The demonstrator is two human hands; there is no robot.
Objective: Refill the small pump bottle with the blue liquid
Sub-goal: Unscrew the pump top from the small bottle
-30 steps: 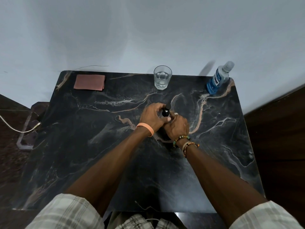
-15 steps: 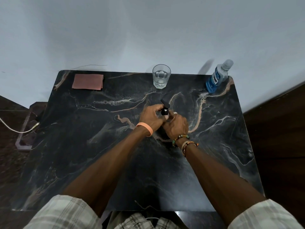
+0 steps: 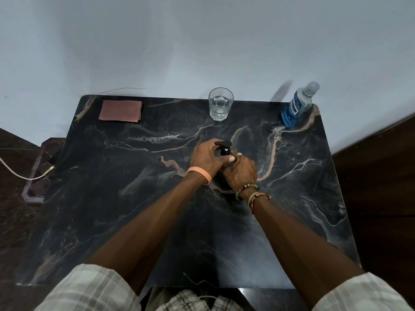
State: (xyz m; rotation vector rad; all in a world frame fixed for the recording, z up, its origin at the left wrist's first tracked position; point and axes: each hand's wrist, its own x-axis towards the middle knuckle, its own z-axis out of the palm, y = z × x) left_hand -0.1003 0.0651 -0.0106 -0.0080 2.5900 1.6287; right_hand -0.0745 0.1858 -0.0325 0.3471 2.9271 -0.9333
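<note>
Short sleeves in a pale plaid of cream, grey and tan are worn, the left sleeve (image 3: 89, 288) and the right sleeve (image 3: 363, 292), and both forearms are left bare below them. A garment of like plaid (image 3: 190, 301) is seen between them. A plain, smooth peach-orange wristband (image 3: 199, 173) is worn at the wrist of the left hand (image 3: 206, 157). On a finger of the right hand (image 3: 243, 170) a small silver-toned ring (image 3: 239, 154) is worn. At its wrist a beaded bracelet (image 3: 247, 188) of green, amber and dark beads is worn, and behind it a woven orange band (image 3: 258, 197) with dark markings that cannot be read.
</note>
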